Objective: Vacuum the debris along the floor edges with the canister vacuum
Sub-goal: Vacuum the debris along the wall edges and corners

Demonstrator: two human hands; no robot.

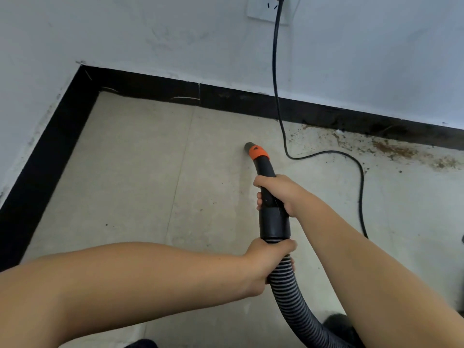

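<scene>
The black vacuum handle [274, 222] curves down to an orange collar [258, 152] and a grey nozzle tip [249, 146] close to the beige tiled floor. My right hand [276, 192] grips the upper curved part of the handle. My left hand [267, 262] grips the ribbed grey hose [288, 297] just below the handle's cuff. Brown debris [391, 149] lies scattered along the black baseboard [251, 99] to the right of the nozzle. The canister itself is out of view.
A black power cord [276, 71] runs from a wall socket [266, 8] down the white wall and loops across the floor [138, 172] right of the nozzle. The baseboard forms a corner at upper left. Dark shoe tips [336, 322] show at the bottom edge.
</scene>
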